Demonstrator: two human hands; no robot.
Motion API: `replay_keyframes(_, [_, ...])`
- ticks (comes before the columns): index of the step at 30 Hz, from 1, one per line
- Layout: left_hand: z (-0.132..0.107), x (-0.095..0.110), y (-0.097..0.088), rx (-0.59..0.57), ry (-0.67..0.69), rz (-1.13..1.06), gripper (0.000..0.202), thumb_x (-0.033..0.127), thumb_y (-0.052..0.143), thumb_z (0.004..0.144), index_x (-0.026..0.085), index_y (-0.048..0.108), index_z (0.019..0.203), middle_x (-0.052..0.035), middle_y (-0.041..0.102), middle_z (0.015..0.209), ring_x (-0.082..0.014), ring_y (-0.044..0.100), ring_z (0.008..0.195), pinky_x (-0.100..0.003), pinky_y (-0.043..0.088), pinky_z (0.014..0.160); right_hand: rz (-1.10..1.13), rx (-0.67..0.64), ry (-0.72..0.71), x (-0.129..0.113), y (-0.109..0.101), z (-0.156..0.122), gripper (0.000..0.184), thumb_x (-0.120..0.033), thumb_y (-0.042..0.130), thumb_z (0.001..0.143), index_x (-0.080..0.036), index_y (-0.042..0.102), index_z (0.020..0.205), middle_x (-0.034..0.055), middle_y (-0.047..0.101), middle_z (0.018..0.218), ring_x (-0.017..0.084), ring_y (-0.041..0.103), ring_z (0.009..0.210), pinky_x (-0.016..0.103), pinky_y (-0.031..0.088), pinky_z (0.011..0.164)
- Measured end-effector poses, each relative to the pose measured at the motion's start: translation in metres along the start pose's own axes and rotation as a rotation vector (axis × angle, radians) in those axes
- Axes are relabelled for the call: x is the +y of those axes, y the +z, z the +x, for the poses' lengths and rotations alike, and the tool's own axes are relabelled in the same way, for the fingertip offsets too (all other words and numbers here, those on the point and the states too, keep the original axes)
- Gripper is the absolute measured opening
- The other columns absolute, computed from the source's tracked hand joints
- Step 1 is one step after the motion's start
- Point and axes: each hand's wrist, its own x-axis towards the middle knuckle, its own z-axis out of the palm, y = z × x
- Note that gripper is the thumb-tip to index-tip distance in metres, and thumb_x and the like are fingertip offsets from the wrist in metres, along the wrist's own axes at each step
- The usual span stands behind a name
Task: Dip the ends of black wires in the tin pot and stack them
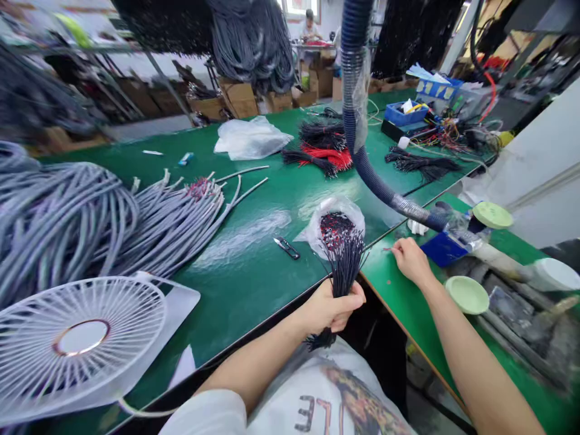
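Note:
My left hand [332,308] is closed round a thick bundle of short dark wires [345,266], held upright at the near edge of the green table [244,266]. Their stripped tips fan out above my fist and the tails hang below it. My right hand [409,258] rests on the smaller green bench [399,296] to the right, fingers pinched on a single thin wire [388,249]. Just behind the bundle lies an open clear bag of red and black wires [335,223].
A small black cutter [287,248] lies on the table left of the bag. Grey cables [113,223] pile at the left above a white fan [81,335]. A blue ribbed hose [357,121] curves down to a solder pot area with green dishes [467,294]. Someone sits far behind.

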Motion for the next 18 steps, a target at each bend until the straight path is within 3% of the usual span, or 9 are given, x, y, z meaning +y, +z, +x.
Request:
replay_keyframes(5, [-0.001,-0.002,-0.004,0.032,-0.032,-0.013,0.044,0.050,0.082,0.070,0.018,0.056,0.085,0.0149,0.032,0.036,-0.0038,0.022,0.029,-0.016,0.024,0.030,0.004,0.123,0.043,-0.032,-0.001,0.059,0.018,-0.027,0.051,0.090,-0.016,0.065,0.091,0.0126,0.059,0.096,0.025,0.056,0.086,0.034,0.042,0.075])
replay_keyframes(8, [-0.001,-0.003,-0.006,0.024,-0.039,-0.018,0.045,0.051,0.082,0.069,0.018,0.056,0.085,0.0148,0.032,0.036,-0.0034,0.021,0.029,-0.015,0.025,0.031,0.059,0.126,0.027,-0.052,-0.009,0.064,0.023,-0.023,0.054,0.087,-0.014,0.068,0.103,0.0149,0.061,0.105,0.024,0.058,0.087,0.036,0.044,0.078])
replay_keyframes(10, [0.000,-0.003,-0.007,0.016,-0.035,-0.021,0.044,0.052,0.082,0.071,0.017,0.057,0.085,0.0145,0.033,0.035,-0.0035,0.021,0.029,-0.016,0.026,0.030,0.125,0.087,-0.017,-0.063,-0.020,0.045,0.025,-0.024,0.055,0.087,-0.015,0.069,0.105,0.0121,0.065,0.102,0.022,0.060,0.084,0.034,0.046,0.079])
replay_keyframes(12, [0.002,-0.005,-0.008,0.009,-0.034,-0.020,0.043,0.051,0.081,0.072,0.017,0.057,0.086,0.0143,0.033,0.035,-0.0039,0.021,0.028,-0.016,0.026,0.030,0.241,-0.010,-0.058,-0.073,-0.033,0.011,0.022,-0.033,0.057,0.090,-0.018,0.072,0.094,0.0064,0.069,0.090,0.019,0.062,0.077,0.030,0.047,0.074])
replay_keyframes(14, [0.008,-0.008,-0.007,0.009,-0.029,-0.001,0.043,0.050,0.081,0.072,0.016,0.058,0.086,0.0141,0.035,0.035,-0.0039,0.022,0.028,-0.017,0.027,0.030,0.536,-0.198,-0.015,-0.081,-0.045,-0.028,0.028,-0.042,0.060,0.091,-0.018,0.072,0.087,0.0044,0.069,0.083,0.018,0.062,0.074,0.028,0.047,0.069])
replay_keyframes(15, [0.011,-0.011,-0.005,0.010,-0.019,0.017,0.043,0.050,0.081,0.072,0.016,0.058,0.086,0.0137,0.036,0.036,-0.0041,0.024,0.028,-0.017,0.028,0.031,0.621,-0.230,0.008,-0.085,-0.048,-0.046,0.030,-0.044,0.060,0.092,-0.018,0.072,0.083,0.0040,0.069,0.081,0.018,0.062,0.076,0.027,0.047,0.071])
replay_keyframes(18, [0.021,-0.023,0.004,-0.011,0.007,0.098,0.045,0.054,0.080,0.072,0.016,0.058,0.083,0.0116,0.040,0.039,-0.0053,0.032,0.029,-0.019,0.030,0.032,0.760,-0.187,0.083,-0.094,-0.050,-0.084,0.032,-0.044,0.062,0.091,-0.017,0.069,0.076,0.0027,0.066,0.077,0.015,0.059,0.073,0.026,0.046,0.071])
